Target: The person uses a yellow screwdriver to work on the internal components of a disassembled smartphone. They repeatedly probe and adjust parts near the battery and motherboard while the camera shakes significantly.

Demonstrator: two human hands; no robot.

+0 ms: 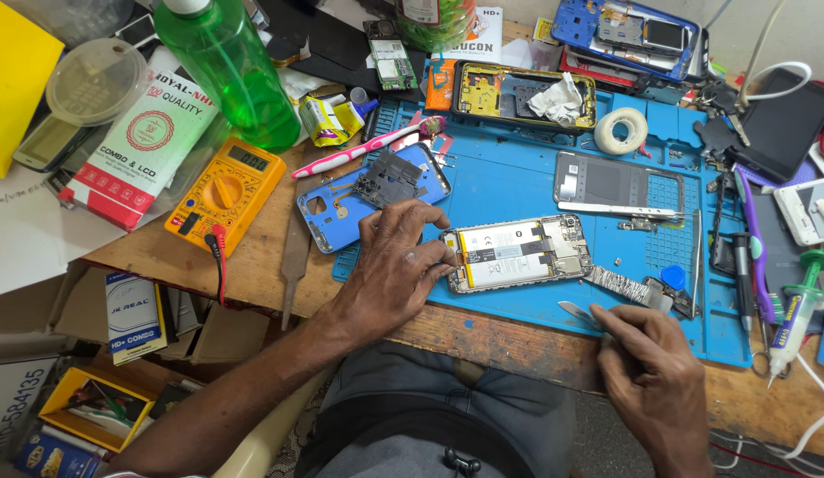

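An opened phone (516,253) with its back off lies on the blue work mat (518,181), its battery and boards showing. My left hand (396,264) rests on the mat and pinches the phone's left edge with fingertips. My right hand (646,363) hovers at the mat's front edge, holding a thin metal tool (575,312) whose flat tip points left, just below the phone. A blue back cover (345,205) with a dark inner frame part (388,177) on it lies just above my left hand.
A yellow multimeter (226,188), green bottle (228,64), pink toothbrush (367,147), tape roll (620,130), grey phone frame (617,184), other opened phones at the back, and tools and a syringe (797,310) at right crowd the wooden bench. Boxes sit at the left.
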